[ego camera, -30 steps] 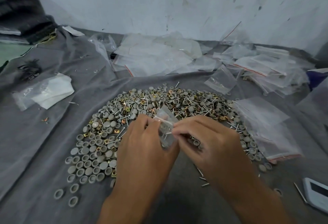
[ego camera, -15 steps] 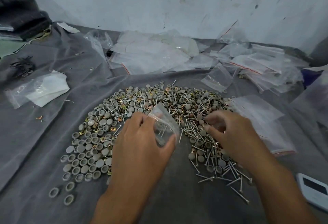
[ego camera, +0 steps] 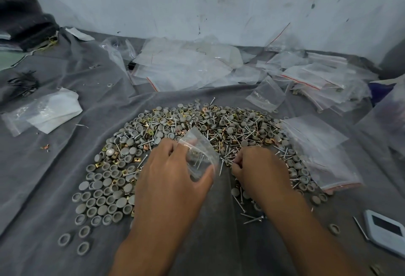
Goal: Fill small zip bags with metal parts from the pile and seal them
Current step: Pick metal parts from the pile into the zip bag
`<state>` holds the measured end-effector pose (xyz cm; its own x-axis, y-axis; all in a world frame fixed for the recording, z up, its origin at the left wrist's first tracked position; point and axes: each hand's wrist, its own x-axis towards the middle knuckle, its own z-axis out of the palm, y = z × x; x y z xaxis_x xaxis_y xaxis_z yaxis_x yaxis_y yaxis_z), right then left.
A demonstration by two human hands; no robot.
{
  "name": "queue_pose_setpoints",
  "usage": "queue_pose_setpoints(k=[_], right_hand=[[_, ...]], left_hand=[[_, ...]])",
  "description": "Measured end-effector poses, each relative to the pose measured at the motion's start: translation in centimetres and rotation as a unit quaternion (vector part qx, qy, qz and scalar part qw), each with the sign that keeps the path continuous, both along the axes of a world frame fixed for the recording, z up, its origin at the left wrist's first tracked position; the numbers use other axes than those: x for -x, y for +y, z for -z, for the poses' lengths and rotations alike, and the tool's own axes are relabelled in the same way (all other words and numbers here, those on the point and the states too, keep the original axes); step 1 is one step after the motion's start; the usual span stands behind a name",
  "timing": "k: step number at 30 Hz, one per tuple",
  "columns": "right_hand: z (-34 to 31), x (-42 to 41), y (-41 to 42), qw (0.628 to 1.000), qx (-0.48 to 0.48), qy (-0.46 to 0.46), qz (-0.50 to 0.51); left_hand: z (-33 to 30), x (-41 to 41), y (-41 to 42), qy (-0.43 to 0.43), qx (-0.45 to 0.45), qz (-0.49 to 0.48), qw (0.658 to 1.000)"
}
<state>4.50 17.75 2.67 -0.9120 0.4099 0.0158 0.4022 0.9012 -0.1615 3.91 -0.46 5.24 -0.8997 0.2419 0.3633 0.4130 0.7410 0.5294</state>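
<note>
Two hands at work over a grey cloth [ego camera: 54, 188], frame centre. Far left: a flat plastic bag with white paper [ego camera: 43, 114] inside, lying idle.

Pile of metal parts [ego camera: 197, 131] fans across mid-frame: grey round caps [ego camera: 103, 197] on its left side, brass square clips and screws [ego camera: 230, 144] thicker toward centre and right.

Left hand [ego camera: 173, 179]: grip closed on the small zip bag [ego camera: 200, 155], fingers curled round one side, thumb on the lower edge. Bag is off the cloth, mouth tilted up and away toward the pile, long axis running from lower left to upper right. Several screws visible inside already.

Right hand [ego camera: 260, 168]: just right of the bag, down on the pile, fingers curled in as if pinching screws. Can't tell what, if anything, is actually between the fingertips.

Key relation: bag mouth sits up and to the left of the right hand, close by. Likely next move is a short lift and leftward drop into the mouth; the left hand needs to keep it gaping.

Right of the pile: stack of empty zip bags [ego camera: 317, 151]. Lower right: a white device [ego camera: 385, 232].
</note>
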Motion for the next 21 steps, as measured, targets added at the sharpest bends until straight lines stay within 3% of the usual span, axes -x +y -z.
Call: queue_pose_setpoints(k=[9, 18, 21], right_hand=[[0.8, -0.2, 0.9, 0.998, 0.003, 0.004, -0.058], [-0.1, -0.6, 3.0, 0.986, 0.146, -0.009, -0.085], [-0.3, -0.9, 3.2, 0.986, 0.127, -0.005, -0.105]], left_hand=[[0.2, 0.2, -0.1, 0.009, 0.007, -0.008, 1.000], [0.4, 0.3, -0.1, 0.010, 0.014, -0.011, 1.000], [0.4, 0.3, 0.0, 0.012, 0.018, -0.012, 1.000]])
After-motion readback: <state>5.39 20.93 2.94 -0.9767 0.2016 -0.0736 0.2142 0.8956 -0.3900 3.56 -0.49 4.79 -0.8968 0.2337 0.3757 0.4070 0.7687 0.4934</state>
